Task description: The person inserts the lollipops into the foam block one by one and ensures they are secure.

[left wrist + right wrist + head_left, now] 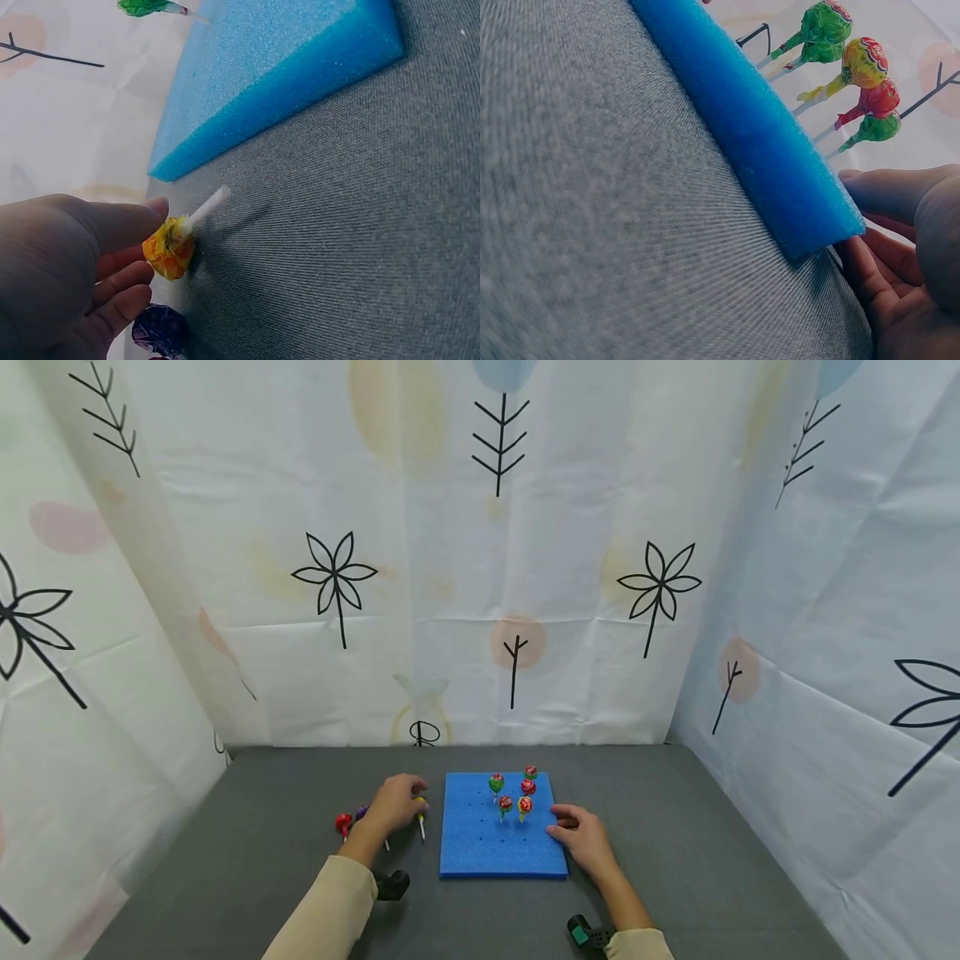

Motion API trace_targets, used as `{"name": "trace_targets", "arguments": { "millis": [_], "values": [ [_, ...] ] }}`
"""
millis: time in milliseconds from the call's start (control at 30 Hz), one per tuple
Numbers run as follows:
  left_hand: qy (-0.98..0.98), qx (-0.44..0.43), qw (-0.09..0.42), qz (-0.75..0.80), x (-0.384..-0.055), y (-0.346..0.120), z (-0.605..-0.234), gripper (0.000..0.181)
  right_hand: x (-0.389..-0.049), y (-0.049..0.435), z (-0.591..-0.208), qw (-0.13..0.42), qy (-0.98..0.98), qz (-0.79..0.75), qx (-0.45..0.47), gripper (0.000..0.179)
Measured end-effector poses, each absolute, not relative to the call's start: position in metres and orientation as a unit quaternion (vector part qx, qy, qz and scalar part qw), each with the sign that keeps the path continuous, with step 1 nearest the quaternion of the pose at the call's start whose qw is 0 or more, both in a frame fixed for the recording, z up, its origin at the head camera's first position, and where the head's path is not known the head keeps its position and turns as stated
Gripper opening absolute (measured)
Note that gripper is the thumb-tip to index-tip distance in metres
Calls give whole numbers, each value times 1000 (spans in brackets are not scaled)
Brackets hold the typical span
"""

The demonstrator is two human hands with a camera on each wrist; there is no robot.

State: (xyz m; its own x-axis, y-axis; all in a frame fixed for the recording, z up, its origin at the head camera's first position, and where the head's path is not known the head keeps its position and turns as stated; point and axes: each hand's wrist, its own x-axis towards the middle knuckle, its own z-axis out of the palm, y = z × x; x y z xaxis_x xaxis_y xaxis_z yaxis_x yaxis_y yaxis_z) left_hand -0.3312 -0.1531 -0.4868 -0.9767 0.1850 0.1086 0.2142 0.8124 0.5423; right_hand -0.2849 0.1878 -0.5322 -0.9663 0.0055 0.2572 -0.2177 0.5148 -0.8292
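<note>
While both your hands are low over the table [697,868], mind the wrist units [392,885]: they're nearest you, and the L one sits close to the surface, so a low swing could scrape it or snag a stick. Beside your L wrist, the red pop [343,822] and purple pop [362,812] lie on the table; they're round-headed, so a backward sweep could roll 'em.

Your L hand [393,806] has thumb & fingers bent in around the yellow pop [171,249], a narrow pinch by the look of it, stick pointing away from your palm. It's on the board's L side, short gap btwn. Crinkly wrapper could let the head twist, & the stick tip might hit the board's side; go over that edge.

Your R hand [585,842] holds the board [465,852] by its R edge, fingers slightly bent, small spread. Uneven pressure could tip or slide it, prob. b/c it's light foam.

Farther in, five pops [525,804] stand bunched toward the far R; knuckles could knock 'em. More room L & near, around the small holes [502,841]. Farthest, the backdrop [570,527] limits reach.
</note>
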Motion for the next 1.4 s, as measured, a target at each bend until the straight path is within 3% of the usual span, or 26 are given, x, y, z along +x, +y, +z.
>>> {"name": "trace_targets", "arguments": {
  "millis": [767,1400],
  "values": [
    [-961,-112,11,-253,-333,-153,-486,22,-286,188,-534,117,-861,490,69,31],
    [-916,-143,114,-358,-330,-150,-473,22,-286,188,-534,116,-861,490,68,31]
  ]
}}
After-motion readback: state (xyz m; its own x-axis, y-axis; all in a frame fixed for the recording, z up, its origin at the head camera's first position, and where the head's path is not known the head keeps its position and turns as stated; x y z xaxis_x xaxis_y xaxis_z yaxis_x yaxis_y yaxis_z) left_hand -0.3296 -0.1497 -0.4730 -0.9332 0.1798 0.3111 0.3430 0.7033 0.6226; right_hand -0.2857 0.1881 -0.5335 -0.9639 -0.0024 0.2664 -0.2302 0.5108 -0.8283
